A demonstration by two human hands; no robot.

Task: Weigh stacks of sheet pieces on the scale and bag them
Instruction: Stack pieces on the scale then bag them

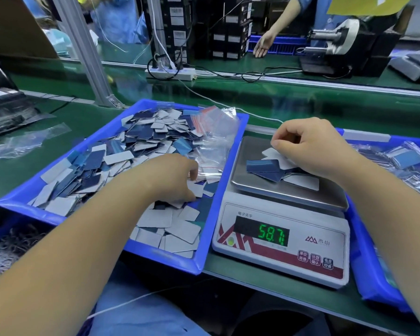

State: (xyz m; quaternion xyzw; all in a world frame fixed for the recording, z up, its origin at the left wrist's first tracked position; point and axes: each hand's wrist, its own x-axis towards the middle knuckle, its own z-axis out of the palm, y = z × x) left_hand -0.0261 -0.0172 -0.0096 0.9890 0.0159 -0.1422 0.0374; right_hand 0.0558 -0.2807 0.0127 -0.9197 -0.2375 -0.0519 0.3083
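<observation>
Sheet pieces (272,167) on scale (284,229): thin, light, slippery; grip by edges. Right hand (310,146) pinches pale pieces; left hand (172,178) curls into tray (204,260) pile.

My two arms are bare all the way down. No sleeves cover them. My bare left hand (172,178) has no glove and no ring. My bare right hand (308,149) has no glove and no ring too. My wrists have no watch or band. My nails are short and plain. Low down, by my lap, I wear a light blue cloth smock (141,311). A thin white cord (131,299) lies across it.
</observation>
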